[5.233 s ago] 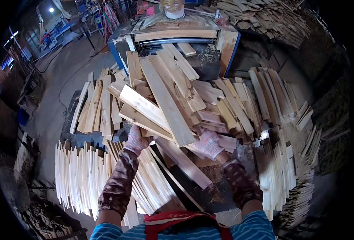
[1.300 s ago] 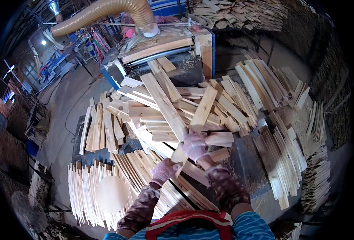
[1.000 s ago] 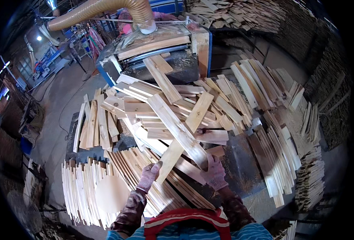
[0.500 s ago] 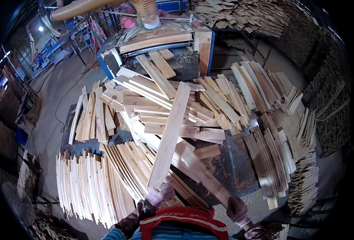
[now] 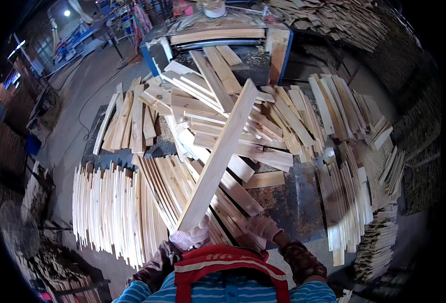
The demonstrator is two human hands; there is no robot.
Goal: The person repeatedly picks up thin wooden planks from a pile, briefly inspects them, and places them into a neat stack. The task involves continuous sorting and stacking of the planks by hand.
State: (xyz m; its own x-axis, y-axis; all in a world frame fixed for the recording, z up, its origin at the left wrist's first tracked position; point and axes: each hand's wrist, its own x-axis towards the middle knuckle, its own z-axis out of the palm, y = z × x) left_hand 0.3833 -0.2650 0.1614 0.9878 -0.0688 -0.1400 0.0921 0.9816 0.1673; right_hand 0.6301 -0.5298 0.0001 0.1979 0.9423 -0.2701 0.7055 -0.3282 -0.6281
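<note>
My left hand (image 5: 190,237), in a pale work glove, is closed around the near end of a long planed wooden board (image 5: 218,156). The board slants up and to the right, its far end above the loose heap. My right hand (image 5: 264,228), gloved too, is held low over the near ends of a row of boards (image 5: 225,222), fingers stretched to the left. Nothing shows in its grasp. Just beyond it lies the near end of another board (image 5: 243,196). Mixed loose boards (image 5: 203,103) lie crosswise in front of the machine.
A blue-sided machine (image 5: 218,38) with a roller stands at the back. Upright-edged boards (image 5: 109,212) fill the near left; more rows (image 5: 346,202) line the right. Sawdust covers part of the dark table (image 5: 298,202). Rough wood is stacked high (image 5: 334,22) at the back right.
My right hand has let go of the board it held at the lower right and moved up and left; that board lies among the others. My left hand still holds its board, shifted slightly left.
</note>
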